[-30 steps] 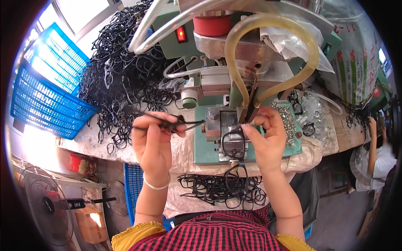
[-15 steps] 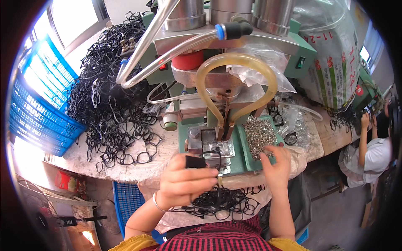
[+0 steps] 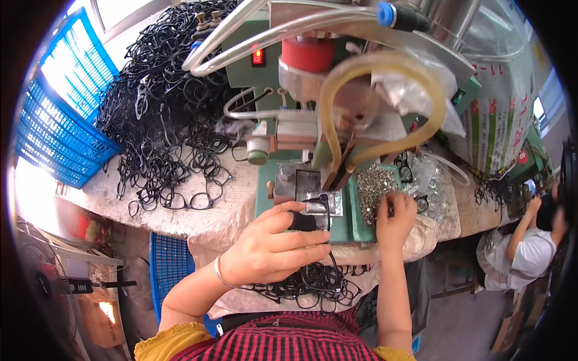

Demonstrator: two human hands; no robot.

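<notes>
My left hand (image 3: 274, 245) is closed on a black eyeglass frame (image 3: 329, 212), held at the metal block (image 3: 288, 180) on the green press base. A black wrap (image 3: 302, 221) covers one of its fingertips. My right hand (image 3: 396, 219) is at the green tray (image 3: 356, 227) of small shiny metal parts (image 3: 374, 188). Its fingertips are drawn together among the parts; what they pinch is too small to make out. Above the block, the press head (image 3: 340, 165) carries a looped yellowish tube (image 3: 328, 108). More black eyeglass frames (image 3: 307, 283) lie on the cloth over my lap.
A large heap of black eyeglass frames (image 3: 174, 102) covers the table's left side. Blue baskets (image 3: 66, 129) stand at far left. A big printed sack (image 3: 497, 114) and clear plastic bags (image 3: 436, 186) are at right. Another person (image 3: 524, 253) works at far right.
My left hand brought the eyeglass frame up to the metal block. My right hand's fingers closed over the metal parts. The whole view shifted and tilted.
</notes>
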